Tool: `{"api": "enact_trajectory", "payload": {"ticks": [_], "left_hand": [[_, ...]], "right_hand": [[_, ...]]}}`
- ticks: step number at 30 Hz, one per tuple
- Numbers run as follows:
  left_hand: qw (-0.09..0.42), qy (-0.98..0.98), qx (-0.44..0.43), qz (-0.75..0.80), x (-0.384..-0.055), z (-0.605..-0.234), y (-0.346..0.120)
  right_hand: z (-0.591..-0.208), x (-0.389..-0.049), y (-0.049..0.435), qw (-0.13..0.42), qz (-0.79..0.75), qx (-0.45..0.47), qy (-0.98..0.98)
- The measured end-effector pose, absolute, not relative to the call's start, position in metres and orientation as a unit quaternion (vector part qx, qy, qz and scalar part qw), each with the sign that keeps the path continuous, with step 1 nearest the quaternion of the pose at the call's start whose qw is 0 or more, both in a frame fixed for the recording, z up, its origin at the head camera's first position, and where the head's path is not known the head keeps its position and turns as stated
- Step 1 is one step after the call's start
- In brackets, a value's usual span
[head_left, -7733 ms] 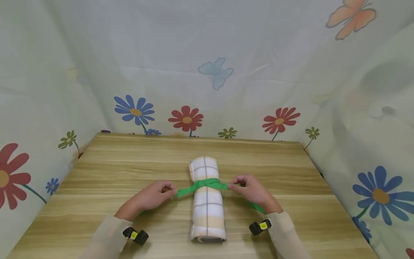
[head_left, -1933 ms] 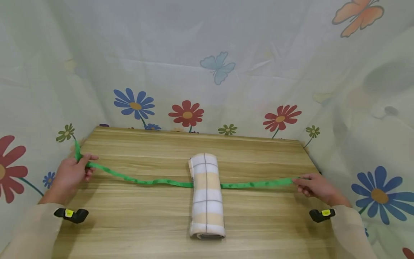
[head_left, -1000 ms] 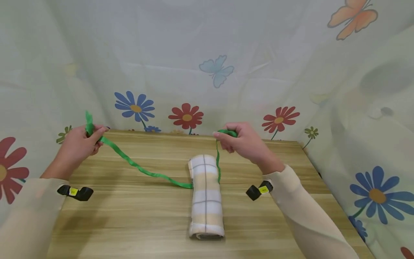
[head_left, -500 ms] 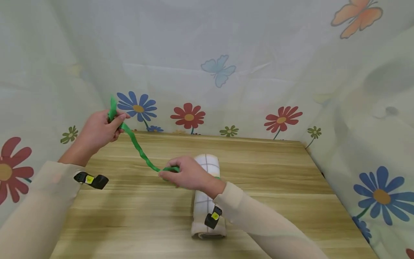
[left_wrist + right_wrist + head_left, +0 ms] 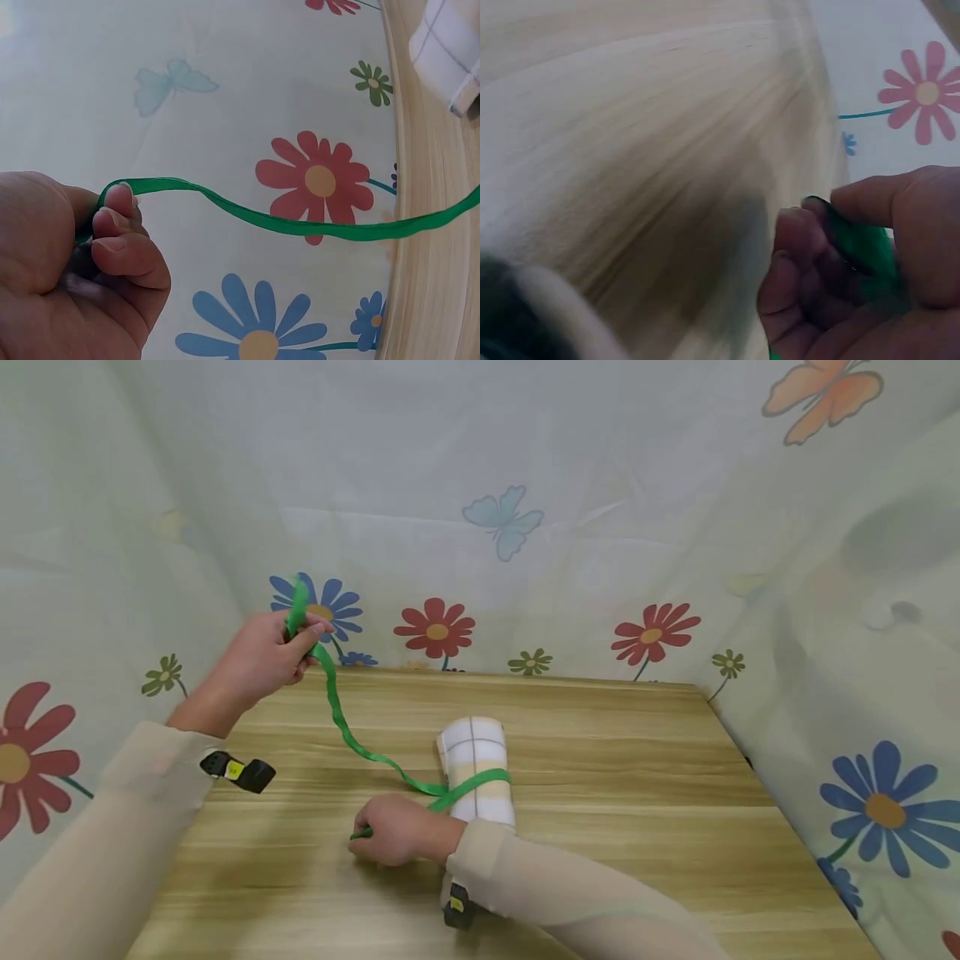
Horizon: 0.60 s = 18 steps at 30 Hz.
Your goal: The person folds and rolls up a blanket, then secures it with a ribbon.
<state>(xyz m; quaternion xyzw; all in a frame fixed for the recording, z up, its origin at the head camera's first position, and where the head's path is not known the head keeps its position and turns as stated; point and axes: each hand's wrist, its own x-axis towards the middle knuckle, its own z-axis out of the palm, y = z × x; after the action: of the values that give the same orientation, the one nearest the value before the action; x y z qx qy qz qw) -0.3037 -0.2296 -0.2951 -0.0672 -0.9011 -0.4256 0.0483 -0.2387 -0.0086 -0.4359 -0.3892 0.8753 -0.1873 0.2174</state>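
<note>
While my left hand (image 5: 264, 653) and right hand (image 5: 393, 832) grip the narrow green fabric ribbon (image 5: 471, 784) crossed over the checked white-and-beige cloth roll (image 5: 480, 747) on the wooden desk (image 5: 615, 760), this crossing likely needs tucking under.

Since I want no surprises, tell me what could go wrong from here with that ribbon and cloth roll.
The green ribbon hangs slack between the left hand and the cloth roll, so the wrap might end up loose. The right hand holds another stretch off to the left, and neither hand grips the roll, so a hard pull could drag it. The right sleeve passes over the roll's near end and might nudge it.
</note>
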Motion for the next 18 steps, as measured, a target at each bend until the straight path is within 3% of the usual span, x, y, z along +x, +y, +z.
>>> {"api": "enact_trajectory", "payload": {"ticks": [11,18], "left_hand": [[0.035,-0.895,-0.075,-0.438,-0.306,-0.303,-0.225],[0.034,-0.899,-0.082,-0.428,-0.308,-0.308,-0.224]], "right_hand": [[-0.449,-0.238,-0.009,0.247,-0.162,-0.382,0.876],[-0.436,-0.241,-0.003,0.268,-0.198,-0.37,0.867]]}}
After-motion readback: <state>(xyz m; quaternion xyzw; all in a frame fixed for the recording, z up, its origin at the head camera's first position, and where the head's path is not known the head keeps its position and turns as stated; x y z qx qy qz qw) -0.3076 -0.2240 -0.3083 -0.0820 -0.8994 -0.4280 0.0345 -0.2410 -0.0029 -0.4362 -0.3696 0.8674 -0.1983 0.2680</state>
